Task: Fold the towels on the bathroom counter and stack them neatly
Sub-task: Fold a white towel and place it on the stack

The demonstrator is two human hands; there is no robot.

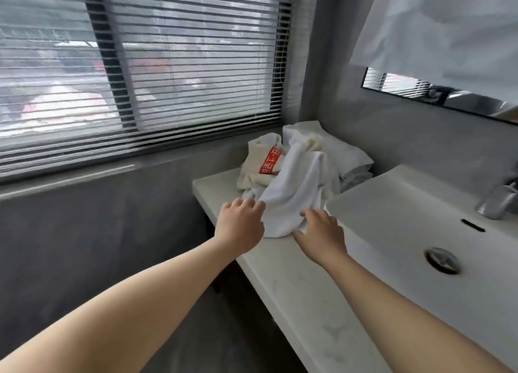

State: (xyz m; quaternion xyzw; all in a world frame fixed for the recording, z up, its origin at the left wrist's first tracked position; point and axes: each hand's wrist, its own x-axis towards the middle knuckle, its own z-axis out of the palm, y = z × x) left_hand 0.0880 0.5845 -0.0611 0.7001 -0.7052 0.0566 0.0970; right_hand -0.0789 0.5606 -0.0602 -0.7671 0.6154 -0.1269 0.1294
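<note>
We have both arms stretched out to the heap of towels at the far end of the counter point(294, 283), at about twelve o'clock from us, pushed into the corner below the window blinds point(140, 64). The white towel point(291, 196) is the nearest piece, spilling from the top of the heap down toward us onto the bare stone. That is likely why we start with it: it lies uppermost and should come free without dragging the others. Our left hand point(238, 224) sits at the towel's eight o'clock edge with its fingers curled over the hem, gripping it as far as we can judge. Our right hand point(322, 232) is at the towel's five o'clock, fingers bent onto the cloth with the tips lost in a fold and the thumb splayed out over the counter; we cannot tell whether it pinches the cloth or only presses on it. Hands set on opposite sides suit drawing the towel out and spreading it flat. Behind it, at eleven o'clock, a cream towel point(256, 168) with a red printed band lies crumpled, and at one o'clock what look like folded towels point(342, 154) rest against the wall, a probable base for the stack. The sink point(392, 204) begins just beside our right hand at three o'clock, so the free strip of counter toward six o'clock is, in our view, the only room for folding.
</note>
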